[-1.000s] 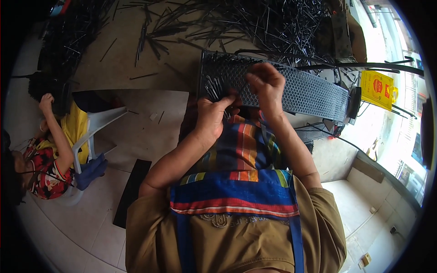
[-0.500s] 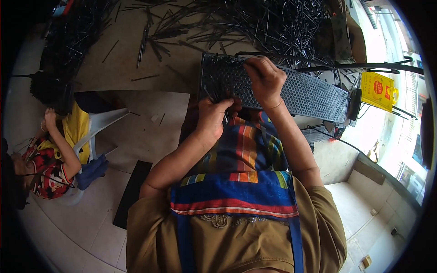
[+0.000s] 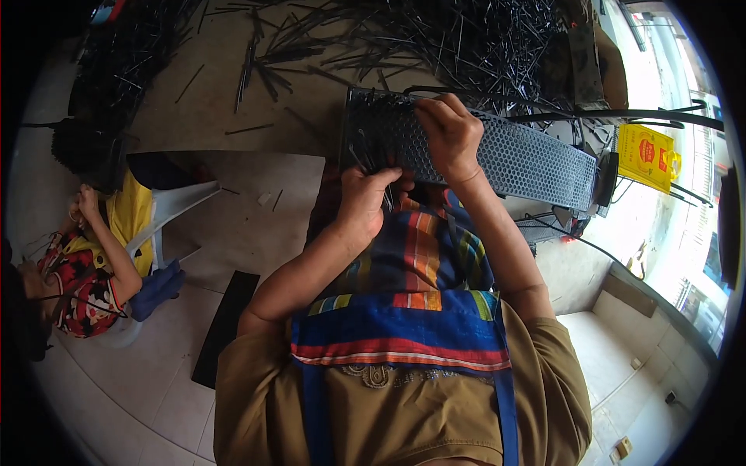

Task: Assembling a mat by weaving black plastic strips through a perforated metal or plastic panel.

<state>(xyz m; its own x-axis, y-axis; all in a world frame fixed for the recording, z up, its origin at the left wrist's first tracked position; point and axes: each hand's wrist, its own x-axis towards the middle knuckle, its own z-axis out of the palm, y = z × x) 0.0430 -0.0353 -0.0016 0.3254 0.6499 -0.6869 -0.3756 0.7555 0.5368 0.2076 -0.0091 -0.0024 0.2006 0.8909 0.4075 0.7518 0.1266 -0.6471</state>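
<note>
A long grey panel full of round holes (image 3: 528, 159) lies across in front of me, its left end nearer the middle of the view. My left hand (image 3: 362, 203) is closed around a bunch of thin black sticks (image 3: 362, 153) at the panel's near left edge, thumb pressed over them. Above the panel's far side, my right hand (image 3: 453, 138) is pinched with its fingertips together close to the holes. Whatever lies between those fingertips is too small or hidden to make out. Dark pieces (image 3: 373, 109) cover the holes at the panel's left end.
A large heap of black sticks (image 3: 482, 46) lies beyond the panel, with more scattered on the tan tabletop (image 3: 171, 116). Black bars (image 3: 622, 114) and a yellow bag (image 3: 646, 158) are at the right. A person in a patterned top (image 3: 93, 299) sits at the left.
My right hand has shifted slightly left over the panel, its fingers still pinched. My left hand has stayed nearly in place with the sticks.
</note>
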